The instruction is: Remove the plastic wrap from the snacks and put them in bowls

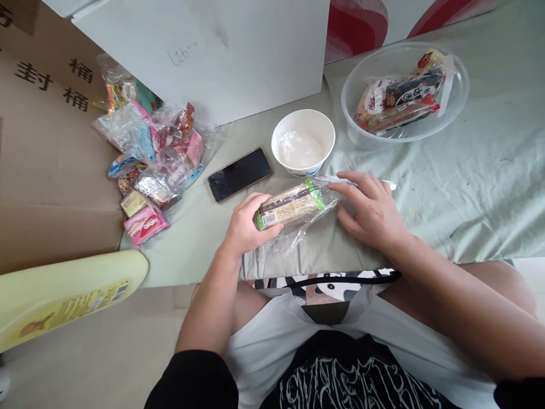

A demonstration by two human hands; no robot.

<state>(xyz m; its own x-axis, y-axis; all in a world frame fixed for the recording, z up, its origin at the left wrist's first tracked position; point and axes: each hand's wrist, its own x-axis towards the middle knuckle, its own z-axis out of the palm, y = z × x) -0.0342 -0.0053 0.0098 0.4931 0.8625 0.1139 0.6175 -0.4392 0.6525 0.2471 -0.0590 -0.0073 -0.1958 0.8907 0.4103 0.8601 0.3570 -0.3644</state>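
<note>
My left hand (249, 224) is closed around the left end of a snack pack (292, 205). The pack is pale with a dark stripe, a barcode and green ends. Loose clear plastic (298, 233) surrounds it and trails toward the front. My right hand (370, 210) is at the pack's right side, fingers apart, with fingertips at the edge of the clear plastic. Partly under those fingers lies a slim whitish thing (390, 185), whose kind I cannot make out. Just behind the pack stands a white paper bowl (303, 165) with crumpled clear wrap inside.
A black phone (240, 174) lies left of the bowl. Wrapped snacks (145, 153) are heaped at the left, by a cardboard box (55, 153) and a white box (204, 57). A clear plastic tub (353, 130) holding packets stands back right. A yellow bottle (76, 284) is front left.
</note>
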